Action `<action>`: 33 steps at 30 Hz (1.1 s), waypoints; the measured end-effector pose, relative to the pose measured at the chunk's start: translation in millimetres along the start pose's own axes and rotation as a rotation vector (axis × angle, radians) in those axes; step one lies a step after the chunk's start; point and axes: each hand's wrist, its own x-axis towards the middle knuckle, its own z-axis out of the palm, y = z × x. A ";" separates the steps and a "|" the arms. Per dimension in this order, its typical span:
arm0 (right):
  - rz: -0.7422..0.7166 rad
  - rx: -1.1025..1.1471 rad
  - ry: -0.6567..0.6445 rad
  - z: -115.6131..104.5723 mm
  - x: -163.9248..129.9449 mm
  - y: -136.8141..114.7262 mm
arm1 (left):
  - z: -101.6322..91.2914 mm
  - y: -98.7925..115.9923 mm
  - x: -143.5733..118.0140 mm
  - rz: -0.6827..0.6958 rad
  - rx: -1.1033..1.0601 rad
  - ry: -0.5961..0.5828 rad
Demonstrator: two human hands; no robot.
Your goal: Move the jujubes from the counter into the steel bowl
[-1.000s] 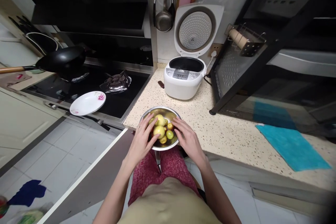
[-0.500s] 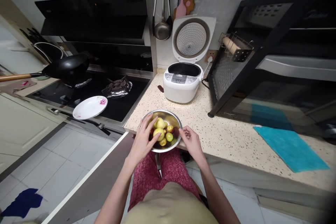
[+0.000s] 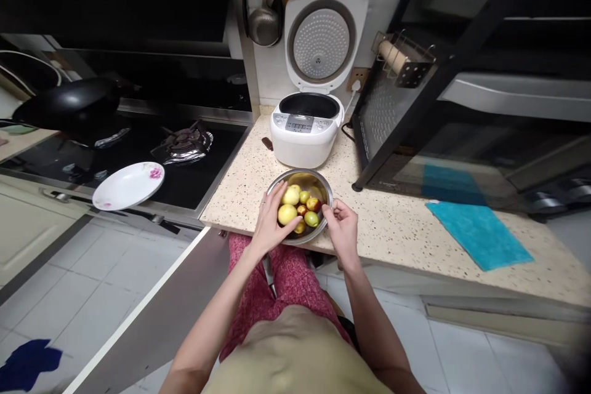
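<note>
1. Speckled stone table [image 3: 397, 228] runs across the middle of the frame, with a black hob at the left and a dark rack at the upper right
2. Near the table's front edge, at centre, sits a metal bowl [image 3: 322, 180] of small yellow, green and reddish fruit [image 3: 287, 214]
3. Left hand [image 3: 270, 221] lies spread over the bowl's left rim, fingers apart, reaching onto the fruit
4. Right hand [image 3: 342, 228] is at the bowl's right rim, fingers curled together; whether they pinch anything I cannot tell
5. White rice cooker [image 3: 305, 132] stands behind the bowl, lid up
6. Flowered plate [image 3: 127, 186] rests at the hob's front edge, left; teal cloth [image 3: 480, 243] lies at the right
</note>
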 end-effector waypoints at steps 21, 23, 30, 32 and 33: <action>-0.221 -0.297 0.217 -10.8 72.3 -24.0 | 61.2 -33.3 42.0 -0.109 -0.445 0.088; -0.227 -0.327 0.216 -10.9 75.1 -27.6 | 59.5 -31.3 41.1 -0.111 -0.436 0.079; -0.259 -0.412 0.236 -12.3 79.0 -43.2 | 57.1 -29.4 39.4 -0.124 -0.470 0.038; -0.259 -0.440 0.243 -12.8 81.0 -45.6 | 56.7 -29.2 39.5 -0.120 -0.461 0.023; -0.261 -0.452 0.244 -13.1 81.9 -46.4 | 56.4 -28.8 39.5 -0.121 -0.453 0.015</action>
